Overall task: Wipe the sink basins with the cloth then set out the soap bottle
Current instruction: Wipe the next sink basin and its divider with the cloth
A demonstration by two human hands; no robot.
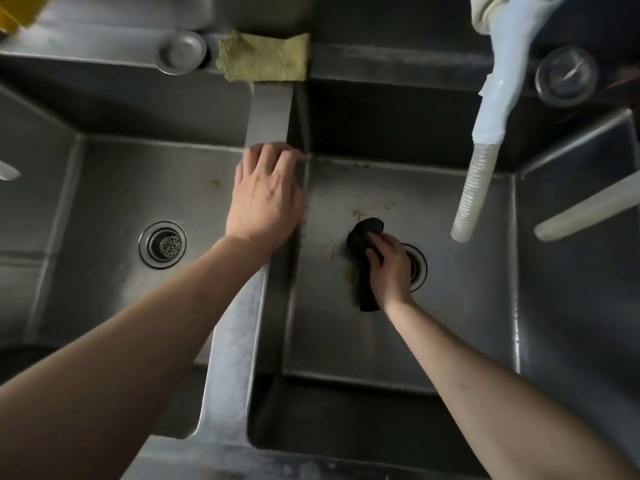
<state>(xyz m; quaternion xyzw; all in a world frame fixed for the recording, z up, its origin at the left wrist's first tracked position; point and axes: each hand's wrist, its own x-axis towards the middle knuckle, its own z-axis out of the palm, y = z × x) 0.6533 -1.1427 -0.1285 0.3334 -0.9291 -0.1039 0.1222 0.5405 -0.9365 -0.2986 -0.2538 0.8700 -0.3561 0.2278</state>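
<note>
Clearly black, the crumpled cloth (363, 258) fills the right hand (389, 271).

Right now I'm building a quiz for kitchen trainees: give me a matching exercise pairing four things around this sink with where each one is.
Things:
1. black cloth
2. green cloth
3. left hand
4. clear cup

Places:
A. on the divider between the basins
B. on the back ledge, above the divider
C. far right, behind the hose
D. in the right hand, on the basin floor

Pairs: 1-D, 2-B, 3-A, 4-C
</note>
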